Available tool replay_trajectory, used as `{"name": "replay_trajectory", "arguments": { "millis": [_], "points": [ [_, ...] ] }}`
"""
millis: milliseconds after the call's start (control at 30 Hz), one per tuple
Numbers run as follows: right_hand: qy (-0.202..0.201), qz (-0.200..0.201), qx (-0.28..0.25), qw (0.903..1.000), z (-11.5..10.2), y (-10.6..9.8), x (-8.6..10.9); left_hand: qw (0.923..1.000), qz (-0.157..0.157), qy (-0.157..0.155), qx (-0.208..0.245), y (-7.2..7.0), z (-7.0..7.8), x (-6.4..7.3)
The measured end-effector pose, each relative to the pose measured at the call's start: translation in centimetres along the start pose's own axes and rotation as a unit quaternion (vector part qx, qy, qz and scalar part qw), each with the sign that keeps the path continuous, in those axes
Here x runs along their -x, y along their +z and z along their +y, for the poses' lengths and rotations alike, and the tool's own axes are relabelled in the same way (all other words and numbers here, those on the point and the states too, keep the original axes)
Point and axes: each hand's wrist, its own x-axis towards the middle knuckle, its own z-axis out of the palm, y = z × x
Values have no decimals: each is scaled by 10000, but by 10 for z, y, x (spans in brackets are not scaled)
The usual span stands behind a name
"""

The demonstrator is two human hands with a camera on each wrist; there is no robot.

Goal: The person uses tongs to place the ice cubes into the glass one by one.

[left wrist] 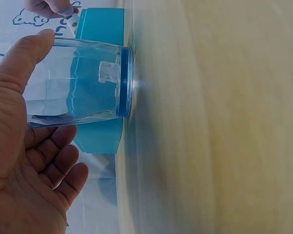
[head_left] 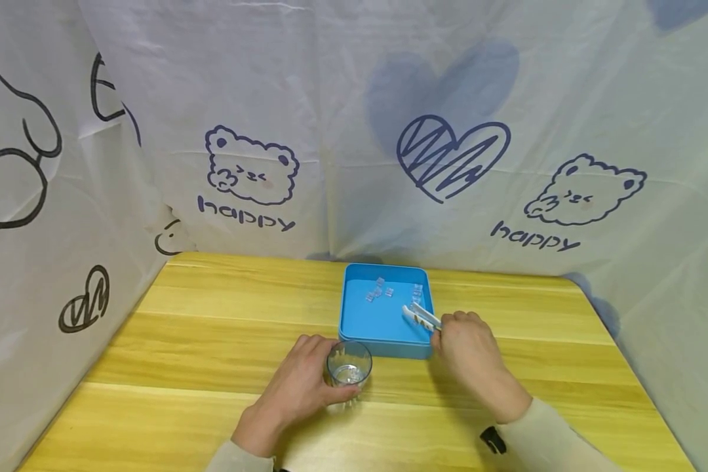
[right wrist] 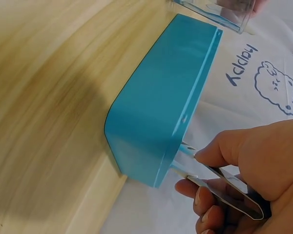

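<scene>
My left hand [head_left: 295, 383] holds a clear drinking glass [head_left: 351, 357] by its side, thumb on the near side and fingers on the far side. The glass stands upright on the table, and a clear cube [left wrist: 107, 71] lies at its bottom. In my right hand [head_left: 472, 351] is a pair of small tongs [right wrist: 229, 195], pinched between thumb and fingers. Their white tips reach over the right wall of a blue box [head_left: 383, 349], spread apart with nothing between them. Several clear cubes [head_left: 379, 292] lie on the box floor, some along its right side near the tips.
The wood-grain table [head_left: 224, 308] carries the box toward its back edge, just beyond the glass. White cloth [head_left: 354, 131] with bear and heart drawings hangs behind and at both sides. A small black object [head_left: 493, 440] shows by the right sleeve [head_left: 543, 436].
</scene>
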Motion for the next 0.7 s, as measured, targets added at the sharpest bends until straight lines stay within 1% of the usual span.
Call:
{"name": "replay_trajectory", "arguments": {
  "millis": [200, 467, 700],
  "points": [
    [-96, 85, 243, 9996, -2, 3, -4, 10000, 46, 51, -13, 1, -1, -1],
    [59, -208, 140, 9997, -7, 6, -7, 10000, 26, 28, -3, 2, -1, -1],
    [-16, -148, 97, 9998, -8, 8, -4, 10000, 16, 8, -11, 2, -2, -1]
  ]
}}
